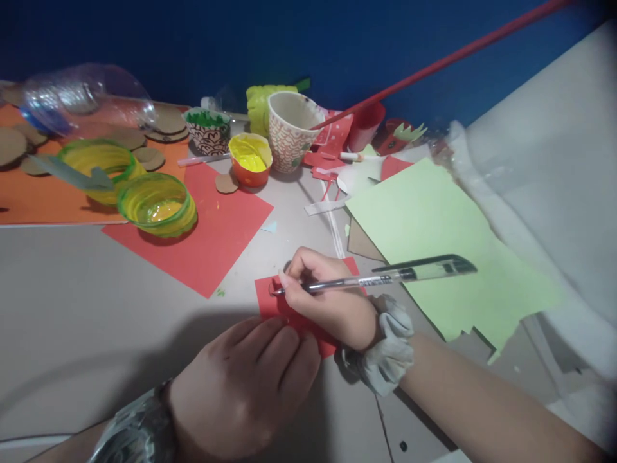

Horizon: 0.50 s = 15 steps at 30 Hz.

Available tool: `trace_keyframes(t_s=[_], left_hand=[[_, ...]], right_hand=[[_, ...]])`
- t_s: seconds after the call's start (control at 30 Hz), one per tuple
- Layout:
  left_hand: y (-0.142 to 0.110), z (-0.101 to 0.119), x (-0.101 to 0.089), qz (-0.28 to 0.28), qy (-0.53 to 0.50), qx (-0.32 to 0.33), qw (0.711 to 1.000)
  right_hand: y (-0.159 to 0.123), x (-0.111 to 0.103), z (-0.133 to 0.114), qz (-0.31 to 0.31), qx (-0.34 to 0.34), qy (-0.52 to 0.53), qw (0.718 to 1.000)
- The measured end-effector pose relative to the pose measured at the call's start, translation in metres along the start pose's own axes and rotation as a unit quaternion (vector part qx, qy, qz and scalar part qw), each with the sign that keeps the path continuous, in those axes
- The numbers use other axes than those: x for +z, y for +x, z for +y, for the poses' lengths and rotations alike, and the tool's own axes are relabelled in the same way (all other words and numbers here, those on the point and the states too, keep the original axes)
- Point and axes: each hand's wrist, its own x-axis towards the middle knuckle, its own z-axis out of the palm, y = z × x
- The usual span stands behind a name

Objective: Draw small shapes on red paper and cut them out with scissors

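Note:
A small piece of red paper [267,302] lies on the table beneath both hands. My right hand [332,302] is closed around a clear pen [376,280] with a black cap on its back end, and its tip touches the paper near the left edge, beside a short dark line. My left hand [255,379] presses on the paper's lower edge with curled fingers held together; the fingertips are partly hidden. To the upper left, a larger red sheet [216,238] lies under a yellow-green ring-like cup [159,206].
Pale green paper [434,231] with a torn edge covers the right side. A patterned paper cup [292,132] holding a red stick, a small cup of yellow paint [250,157] and a cup with green paint [207,128] stand behind. Cardboard discs [164,122] and a plastic bottle [87,96] lie back left.

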Motion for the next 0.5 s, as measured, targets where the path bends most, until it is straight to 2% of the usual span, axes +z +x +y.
trace_keyframes(t_s=[0.23,0.4,0.5], left_hand=[[-0.0004,0.0004,0.0005,0.008,-0.001,-0.003,1.000],[0.0015,0.0006,0.0010,0.003,0.002,0.002,1.000],[0.0014,0.0010,0.0003,0.001,-0.011,0.002,1.000]], right_hand=[[-0.0003,0.0005,0.0017,0.034,-0.008,-0.005,0.999],[-0.0013,0.0026,0.0024,0.036,-0.003,-0.006,0.999],[0.0011,0.0003,0.0055,0.085,0.004,0.070,0.994]])
